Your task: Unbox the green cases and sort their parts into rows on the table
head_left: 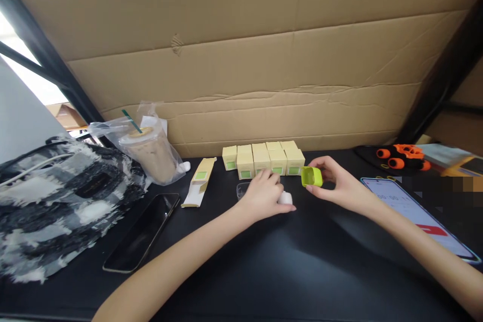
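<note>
One carton (199, 183) seems already dealt with: it lies opened out and flattened, at about ten o'clock from the white piece (286, 198). The other small cartons (244, 158) stand bunched at eleven o'clock and look closed, so they seem untouched. The green cover (312, 177) and the white piece are apart — no join between them is made at this moment.

The left hand (264, 193) grips the white piece, it seems, between thumb and curled fingers, hiding much of it just above the black table (256, 271). The right hand (337, 181) pinches the green cover by its edges, raised at two o'clock from the white piece.

The cover is bright yellow-green, hollow and round-cornered, its open side turned toward the left hand. The white piece looks smooth and rounded; what shows is too small to read further. A clear plastic tray (240, 190) sits at nine o'clock, partly behind the left hand.
</note>
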`<state>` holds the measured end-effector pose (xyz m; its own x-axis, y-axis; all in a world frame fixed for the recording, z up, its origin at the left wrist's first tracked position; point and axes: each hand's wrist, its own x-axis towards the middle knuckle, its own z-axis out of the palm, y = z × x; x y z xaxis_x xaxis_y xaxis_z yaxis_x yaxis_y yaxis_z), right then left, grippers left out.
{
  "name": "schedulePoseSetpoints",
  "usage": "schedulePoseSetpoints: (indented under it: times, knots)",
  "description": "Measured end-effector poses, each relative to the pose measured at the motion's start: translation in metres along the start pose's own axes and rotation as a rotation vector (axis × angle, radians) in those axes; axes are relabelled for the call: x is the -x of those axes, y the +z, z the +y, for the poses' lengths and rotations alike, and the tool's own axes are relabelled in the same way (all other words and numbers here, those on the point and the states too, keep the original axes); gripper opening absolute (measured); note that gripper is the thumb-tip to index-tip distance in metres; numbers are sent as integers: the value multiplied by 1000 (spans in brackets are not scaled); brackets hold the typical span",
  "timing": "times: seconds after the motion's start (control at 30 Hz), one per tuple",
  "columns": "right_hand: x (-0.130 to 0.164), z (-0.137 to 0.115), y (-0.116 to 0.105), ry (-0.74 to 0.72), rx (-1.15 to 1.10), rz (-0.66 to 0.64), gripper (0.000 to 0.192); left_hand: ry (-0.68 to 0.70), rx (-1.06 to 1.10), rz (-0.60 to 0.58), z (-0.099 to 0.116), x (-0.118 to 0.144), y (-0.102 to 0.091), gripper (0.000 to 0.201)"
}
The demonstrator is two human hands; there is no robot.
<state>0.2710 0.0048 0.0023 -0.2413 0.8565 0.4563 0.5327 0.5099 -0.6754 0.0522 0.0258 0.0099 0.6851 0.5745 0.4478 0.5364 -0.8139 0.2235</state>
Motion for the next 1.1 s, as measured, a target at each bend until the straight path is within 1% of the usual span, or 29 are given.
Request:
schedulePoseSetpoints:
  times: [0.1, 0.2, 0.37, 0.47, 0.53, 0.6, 0.63, 0.7, 0.73, 0.77, 0.83, 0.9, 0.93, 0.97, 1.0, 1.1]
  knots:
    - [0, 2, 2, 9, 39, -5, 34, -36, -13, 10, 0, -8, 10, 24]
    - [1, 2, 5, 24, 92, -14, 34, -82, -24, -5, 0, -11, 15, 25]
    - [5, 5, 12, 58, 172, -32, 37, -143, -72, -94, -4, -5, 18, 36]
    - [6, 7, 15, 60, 185, -36, 36, -158, -112, -138, -4, -5, 18, 36]
    - [6, 6, 16, 51, 180, -34, 36, -158, -117, -143, -2, -5, 15, 44]
    - [6, 4, 15, 27, 159, -28, 37, -153, -105, -126, 5, -1, 7, 50]
    - [6, 1, 16, 9, 143, -25, 38, -150, -94, -112, 10, 3, 1, 47]
    - [8, -6, 17, -32, 104, -27, 41, -151, -56, -81, 20, 15, -9, 35]
    - [9, -10, 18, -57, 73, -30, 42, -169, -3, -65, 24, 22, -13, 31]
    - [11, -15, 21, -84, 34, -32, 43, -216, 114, -50, 27, 30, -15, 30]
    - [16, -24, 28, -142, -58, -39, 45, -386, 551, -28, 31, 43, -14, 33]
    - [22, -31, 36, -192, -127, -56, 45, -538, 1007, -31, 32, 52, -8, 46]
    - [25, -34, 40, -215, -133, -78, 44, -585, 1170, -38, 32, 55, -4, 52]
    - [27, -37, 43, -234, -127, -109, 44, -617, 1289, -41, 31, 57, -1, 55]
    - [30, -38, 46, -243, -118, -146, 44, -642, 1363, -42, 31, 58, 2, 56]
    - [35, -41, 50, -186, -146, -241, 51, -686, 1427, -33, 29, 62, 6, 53]
